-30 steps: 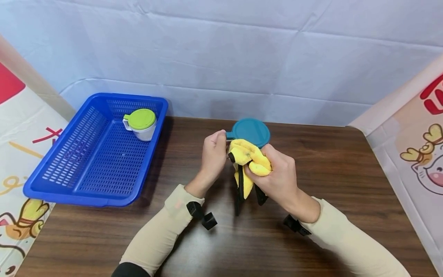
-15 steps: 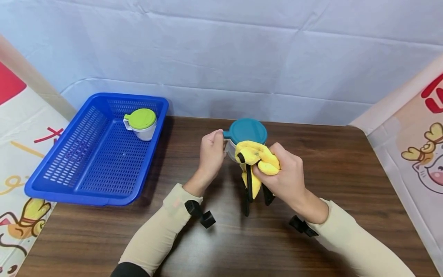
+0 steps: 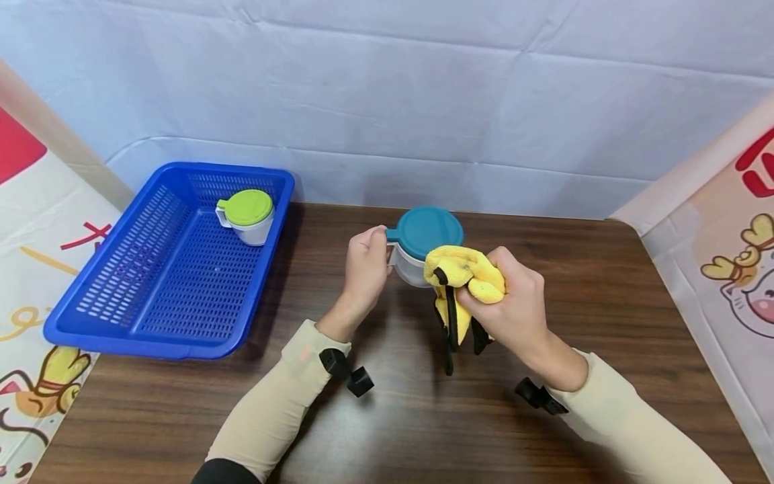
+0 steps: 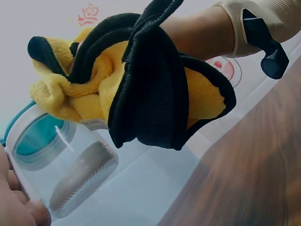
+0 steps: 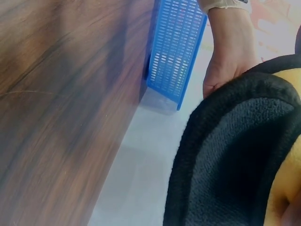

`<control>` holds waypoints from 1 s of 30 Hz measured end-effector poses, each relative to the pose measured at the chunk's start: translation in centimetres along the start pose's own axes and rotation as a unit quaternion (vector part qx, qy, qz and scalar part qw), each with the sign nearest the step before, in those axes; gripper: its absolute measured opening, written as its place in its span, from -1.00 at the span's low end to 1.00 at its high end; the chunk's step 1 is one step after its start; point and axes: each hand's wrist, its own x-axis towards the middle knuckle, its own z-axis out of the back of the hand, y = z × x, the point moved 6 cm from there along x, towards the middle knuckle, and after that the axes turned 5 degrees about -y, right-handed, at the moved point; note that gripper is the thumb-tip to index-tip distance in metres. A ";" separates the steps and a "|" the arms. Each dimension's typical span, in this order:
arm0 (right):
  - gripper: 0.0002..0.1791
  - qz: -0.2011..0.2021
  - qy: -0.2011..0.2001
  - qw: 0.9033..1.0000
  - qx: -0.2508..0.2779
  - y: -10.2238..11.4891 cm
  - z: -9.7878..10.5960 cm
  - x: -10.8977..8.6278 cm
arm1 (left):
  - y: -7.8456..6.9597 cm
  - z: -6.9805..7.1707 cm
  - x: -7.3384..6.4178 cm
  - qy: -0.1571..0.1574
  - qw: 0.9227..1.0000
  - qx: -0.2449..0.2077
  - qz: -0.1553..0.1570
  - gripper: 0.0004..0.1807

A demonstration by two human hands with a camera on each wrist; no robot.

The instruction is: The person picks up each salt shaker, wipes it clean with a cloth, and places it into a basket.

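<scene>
My left hand (image 3: 365,274) grips the handle of a clear jar (image 3: 411,269) with a teal lid (image 3: 430,232). In the left wrist view, the fingers of that hand show at the lower left beside the jar (image 4: 87,176), which has something greyish at its base. A yellow cleaning cloth with black edging (image 3: 462,269) is bunched in my right hand (image 3: 514,302), and its loose corners hang down. The cloth overlaps the jar's right side in the head view; whether they touch is unclear. Black-edged cloth (image 5: 225,150) hides much of the right wrist view.
At the left stands a blue perforated basket (image 3: 242,316). A jar with a lime-green lid (image 3: 249,207) sits in its far right corner. The brown wooden table (image 3: 387,430) meets a pale sheet backdrop (image 3: 387,101) behind the hands.
My right hand has moved right with the cloth, uncovering more of the jar's side. My left hand and the jar have shifted slightly left.
</scene>
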 end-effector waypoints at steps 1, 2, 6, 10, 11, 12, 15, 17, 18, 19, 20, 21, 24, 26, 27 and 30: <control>-0.77 -0.004 0.000 1.000 0.000 -0.1 0.1 0.0 | 0.0 0.0 0.0 0.000 1.000 -0.002 0.001 -0.58; -0.78 -0.007 0.000 1.000 0.000 -0.2 0.2 0.0 | 0.0 0.0 0.0 0.001 1.000 -0.004 0.002 -0.58; -0.79 -0.027 -0.005 1.000 0.009 -0.8 0.4 0.1 | 0.1 0.1 0.1 0.001 1.000 -0.011 0.008 -0.59; -0.77 -0.042 -0.010 0.999 0.017 -1.3 0.5 0.1 | 0.1 0.2 0.1 0.002 1.000 -0.012 0.011 -0.60; -0.76 -0.044 -0.010 0.999 0.017 -1.4 0.5 0.1 | 0.1 0.2 0.1 0.002 1.000 -0.011 0.011 -0.60; -0.75 -0.047 -0.010 0.999 0.018 -1.5 0.5 0.1 | 0.1 0.2 0.1 0.002 1.000 -0.011 0.011 -0.60; -0.74 -0.053 -0.017 0.998 0.014 -2.0 0.6 0.1 | 0.1 0.3 0.1 0.002 1.000 -0.006 0.009 -0.60; -0.72 -0.056 -0.021 0.998 0.013 -2.2 0.6 0.1 | 0.2 0.3 0.2 0.001 1.000 -0.004 0.008 -0.60; -0.71 -0.058 -0.025 0.998 0.013 -2.3 0.6 0.1 | 0.2 0.3 0.2 0.001 1.000 -0.004 0.008 -0.60; -0.70 -0.059 -0.028 0.998 0.011 -2.4 0.6 0.1 | 0.2 0.3 0.2 0.002 1.000 -0.004 0.007 -0.60; -0.70 -0.060 -0.030 0.998 0.011 -2.5 0.7 0.1 | 0.2 0.3 0.2 0.003 1.000 -0.005 0.007 -0.60; -0.69 -0.062 -0.031 0.998 0.012 -2.5 0.7 0.2 | 0.2 0.3 0.2 0.003 1.000 -0.006 0.007 -0.60; -0.69 -0.068 -0.034 0.997 0.015 -2.6 0.7 0.3 | 0.1 0.3 0.2 0.005 1.000 -0.007 0.007 -0.60; -0.67 -0.075 -0.036 0.996 0.018 -2.7 0.8 0.3 | 0.1 0.3 0.2 0.005 1.000 -0.008 0.007 -0.61; -0.67 -0.079 -0.037 0.996 0.019 -2.8 0.8 0.4 | 0.1 0.3 0.2 0.005 1.000 -0.008 0.008 -0.62; -0.63 -0.090 -0.038 0.995 0.021 -3.1 0.8 0.3 | 0.0 0.3 0.2 0.009 1.000 -0.009 0.007 -0.63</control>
